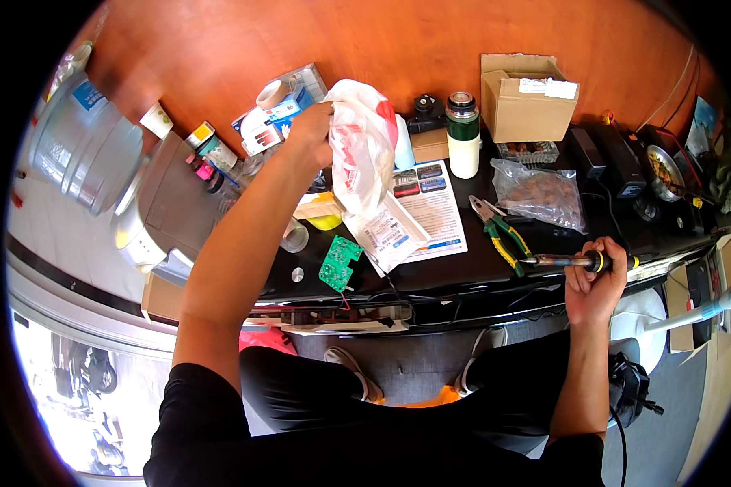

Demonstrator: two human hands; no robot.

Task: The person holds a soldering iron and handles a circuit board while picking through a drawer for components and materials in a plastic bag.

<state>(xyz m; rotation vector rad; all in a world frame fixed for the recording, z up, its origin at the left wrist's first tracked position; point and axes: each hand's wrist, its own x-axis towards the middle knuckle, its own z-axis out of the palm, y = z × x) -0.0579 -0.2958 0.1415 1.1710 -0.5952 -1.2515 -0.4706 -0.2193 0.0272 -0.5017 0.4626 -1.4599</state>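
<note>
My left hand (pixel 310 136) reaches to the back of the black desk and grips the edge of a white plastic bag (pixel 361 154) with red print; its fingertips are partly hidden. My right hand (pixel 597 284) is closed round the handle of a soldering iron (pixel 556 260), whose tip points left over the desk's front part. Close to that tip lie pliers (pixel 493 230) with green and yellow handles. A green circuit board (pixel 339 264) with a thin red wire rests near the front edge, below the bag. Between bag and board is a white printed packet (pixel 388 234).
A printed sheet (pixel 443 213) lies mid-desk, with a green and white thermos (pixel 463 138) behind it. To the right are a clear bag of brown pieces (pixel 538 195), a cardboard box (pixel 528 105) and a metal bowl (pixel 664 173). A large water bottle (pixel 85 146) stands at left.
</note>
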